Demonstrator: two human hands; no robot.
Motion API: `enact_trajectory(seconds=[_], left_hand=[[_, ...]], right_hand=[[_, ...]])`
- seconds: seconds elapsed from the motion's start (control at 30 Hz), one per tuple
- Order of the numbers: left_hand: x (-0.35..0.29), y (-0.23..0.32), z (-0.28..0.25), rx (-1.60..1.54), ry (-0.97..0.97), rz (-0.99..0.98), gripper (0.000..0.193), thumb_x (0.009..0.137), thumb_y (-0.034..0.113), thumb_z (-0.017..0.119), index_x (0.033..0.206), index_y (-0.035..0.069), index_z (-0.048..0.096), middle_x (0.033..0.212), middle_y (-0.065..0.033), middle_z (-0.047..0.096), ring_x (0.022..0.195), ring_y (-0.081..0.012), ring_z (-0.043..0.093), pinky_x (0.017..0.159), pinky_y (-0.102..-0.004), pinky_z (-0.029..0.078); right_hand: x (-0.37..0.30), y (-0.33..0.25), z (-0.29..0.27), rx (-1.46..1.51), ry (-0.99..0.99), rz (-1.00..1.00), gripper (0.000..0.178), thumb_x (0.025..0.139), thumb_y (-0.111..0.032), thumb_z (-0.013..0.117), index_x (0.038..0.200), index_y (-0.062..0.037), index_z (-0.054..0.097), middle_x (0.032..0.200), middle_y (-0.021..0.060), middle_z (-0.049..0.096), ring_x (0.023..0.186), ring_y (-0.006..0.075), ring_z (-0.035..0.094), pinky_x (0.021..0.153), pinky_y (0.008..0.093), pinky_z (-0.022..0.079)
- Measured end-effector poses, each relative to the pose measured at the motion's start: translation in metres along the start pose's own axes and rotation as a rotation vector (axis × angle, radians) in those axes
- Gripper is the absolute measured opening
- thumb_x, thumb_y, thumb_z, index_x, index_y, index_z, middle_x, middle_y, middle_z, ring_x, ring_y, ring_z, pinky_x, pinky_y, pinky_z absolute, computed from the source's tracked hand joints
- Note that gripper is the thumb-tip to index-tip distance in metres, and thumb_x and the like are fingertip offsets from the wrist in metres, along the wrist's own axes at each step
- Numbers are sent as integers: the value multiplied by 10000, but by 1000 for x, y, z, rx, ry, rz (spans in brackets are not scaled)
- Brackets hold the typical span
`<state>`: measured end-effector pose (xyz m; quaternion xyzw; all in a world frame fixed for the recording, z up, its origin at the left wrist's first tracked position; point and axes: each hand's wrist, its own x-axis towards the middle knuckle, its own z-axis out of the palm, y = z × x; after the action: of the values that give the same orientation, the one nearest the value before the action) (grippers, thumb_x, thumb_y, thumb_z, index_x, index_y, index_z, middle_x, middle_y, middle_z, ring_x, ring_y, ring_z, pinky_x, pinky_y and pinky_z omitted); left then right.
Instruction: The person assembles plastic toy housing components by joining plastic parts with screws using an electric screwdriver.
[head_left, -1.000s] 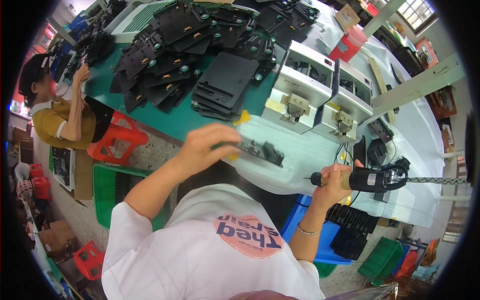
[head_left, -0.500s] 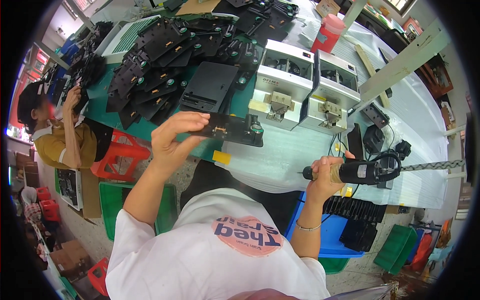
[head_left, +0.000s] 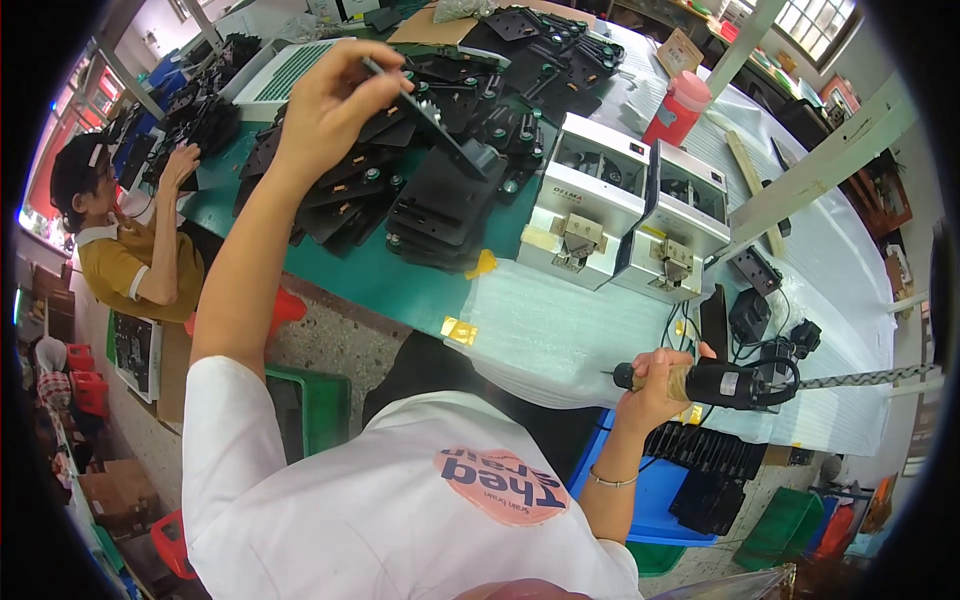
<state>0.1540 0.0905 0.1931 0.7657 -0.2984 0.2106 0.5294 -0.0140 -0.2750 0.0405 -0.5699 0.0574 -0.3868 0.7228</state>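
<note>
My left hand (head_left: 345,100) is raised over the far left of the table, fingers pinched on the end of a flat black plastic panel (head_left: 432,122). The panel is tilted, and its thicker end hangs above a stack of black plates (head_left: 437,205). Behind and beside it lie piles of similar black panels (head_left: 330,200) with small round greenish parts. At the right, my right hand (head_left: 655,388) is wrapped round a black electric screwdriver (head_left: 722,385) with a tape-wound grip. Its thin bit points left over white foam sheeting (head_left: 560,345).
Two white-and-metal machines (head_left: 590,200) stand mid-table, with a red bottle (head_left: 678,108) behind them. Black adapters and cables (head_left: 750,315) lie at right. A blue bin (head_left: 655,490) of black parts sits below the table edge. A co-worker (head_left: 140,250) sits at far left.
My left hand has lifted the black panel from the near table edge, away and up toward the piles, tilting it. My right hand keeps the screwdriver in nearly the same place.
</note>
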Motion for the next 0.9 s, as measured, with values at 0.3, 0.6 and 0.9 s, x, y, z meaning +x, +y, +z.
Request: enact_trajectory(seconds=[0.3,0.6,0.9], left_hand=[[26,-67,22,-776,-265,-463,484,701,-30,494,1175,69,470,941,-64,517,966,-221,602,691,-226,519],[38,-63,24,-583,-466,-323,728,763,-42,670,1414,96,372,1531,-95,231,1413,-279,321,1060,-383,432],[46,21,8,53,-423,150,597,784,-131,596,1324,118,545,1552,-84,244,1365,-219,398,1082,-334,387]], right_hand=[[1,-2,2,6,-1,22,567,829,79,617,1319,-4,343,719,47,529,536,112,497,518,265,457],[-1,-1,2,-3,37,30,563,813,100,611,1297,-30,355,727,57,526,544,124,493,525,273,454],[1,-4,7,-36,45,39,562,810,113,576,1304,-27,346,724,57,521,543,117,488,519,265,451]])
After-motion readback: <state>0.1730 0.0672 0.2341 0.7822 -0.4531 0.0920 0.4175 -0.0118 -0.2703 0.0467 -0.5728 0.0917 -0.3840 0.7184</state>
